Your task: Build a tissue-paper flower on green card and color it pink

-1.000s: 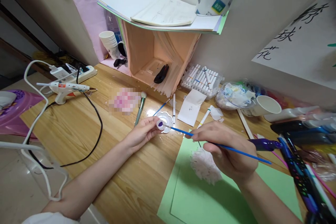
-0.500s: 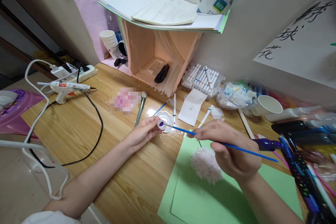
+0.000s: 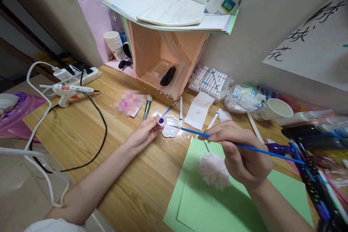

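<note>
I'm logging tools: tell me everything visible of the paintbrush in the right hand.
The paintbrush is slim, with a glossy blue handle, a metallic-looking ferrule and a fine tip. The right hand grips it like a pen. It slants across the view, tip leftward, over the white scalloped palette; whether they touch is unclear.

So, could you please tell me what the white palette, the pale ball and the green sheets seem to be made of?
White palette: probably plastic, glossy, from its sheen and moulded scallops.
Pale ball: matte paper or fabric, from its ruffled edges; I can't tell which.
Green sheets: likely matte paper, thin with straight edges.
</note>
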A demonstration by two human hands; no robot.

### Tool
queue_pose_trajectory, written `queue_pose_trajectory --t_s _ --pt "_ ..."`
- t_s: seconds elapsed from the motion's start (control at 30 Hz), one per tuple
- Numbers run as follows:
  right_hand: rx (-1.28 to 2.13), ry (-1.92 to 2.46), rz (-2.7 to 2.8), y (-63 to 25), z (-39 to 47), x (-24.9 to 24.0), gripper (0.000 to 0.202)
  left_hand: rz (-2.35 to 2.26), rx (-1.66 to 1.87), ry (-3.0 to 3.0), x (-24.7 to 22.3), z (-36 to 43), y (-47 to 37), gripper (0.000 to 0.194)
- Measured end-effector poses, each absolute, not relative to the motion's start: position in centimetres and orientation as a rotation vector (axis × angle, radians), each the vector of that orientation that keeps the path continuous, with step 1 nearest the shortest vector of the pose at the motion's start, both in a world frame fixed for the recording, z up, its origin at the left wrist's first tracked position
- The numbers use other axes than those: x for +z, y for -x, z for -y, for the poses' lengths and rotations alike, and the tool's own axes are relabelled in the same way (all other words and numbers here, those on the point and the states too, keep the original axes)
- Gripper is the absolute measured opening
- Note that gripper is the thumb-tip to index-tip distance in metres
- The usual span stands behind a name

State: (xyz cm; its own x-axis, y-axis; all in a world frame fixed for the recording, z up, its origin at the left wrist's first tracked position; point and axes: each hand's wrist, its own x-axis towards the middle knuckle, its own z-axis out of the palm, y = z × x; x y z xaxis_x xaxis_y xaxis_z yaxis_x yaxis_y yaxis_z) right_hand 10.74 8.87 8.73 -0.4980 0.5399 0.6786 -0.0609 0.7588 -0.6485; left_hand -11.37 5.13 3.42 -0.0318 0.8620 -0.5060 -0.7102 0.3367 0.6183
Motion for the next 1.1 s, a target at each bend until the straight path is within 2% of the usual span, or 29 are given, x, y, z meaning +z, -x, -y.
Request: queue_pose_trajectory --t_s 0.27,1.1 --pt "0.677 0.327 2.090 -10.0 -8.9 9.0 0.014 -0.941 1.192 -0.253 2.7 -4.7 10.9 0.010" --pt "0.619 0.300 2.147 -9.7 -8.9 9.3 0.011 -0.924 1.156 -0.322 1.9 -4.5 11.1 0.012"
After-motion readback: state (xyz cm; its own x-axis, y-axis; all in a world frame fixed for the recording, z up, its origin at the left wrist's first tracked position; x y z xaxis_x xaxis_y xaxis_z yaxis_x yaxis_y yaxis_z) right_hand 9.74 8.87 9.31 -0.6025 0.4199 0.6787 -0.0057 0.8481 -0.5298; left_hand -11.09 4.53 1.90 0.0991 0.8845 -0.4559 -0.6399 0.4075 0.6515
